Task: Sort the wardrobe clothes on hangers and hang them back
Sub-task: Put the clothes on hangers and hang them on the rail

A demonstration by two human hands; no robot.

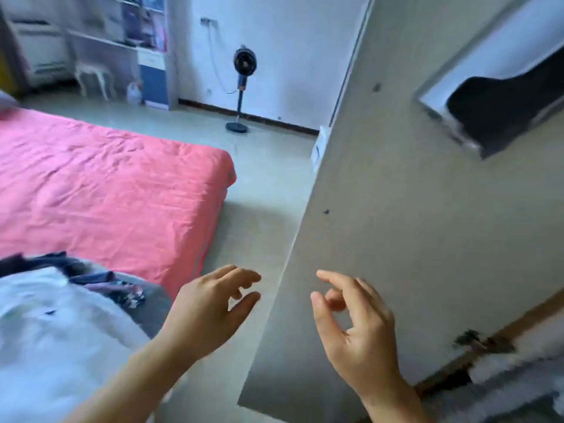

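Observation:
A pile of clothes (100,282), dark and patterned, with a white garment (45,325) over its near part, lies on the near corner of the pink bed (106,184). My left hand (210,309) hovers empty to the right of the pile, fingers loosely spread. My right hand (354,325) hangs in front of the grey wardrobe door (396,193), fingers relaxed and holding nothing. Dark clothing (503,108) shows inside the wardrobe at the upper right. No hanger is visible.
The wardrobe door stands open and juts into the room between bed and wardrobe. A standing fan (242,87) is by the far wall. A white shelf unit (128,41) and a stool (91,74) are at the back left. White fabric (518,355) lies low at the right.

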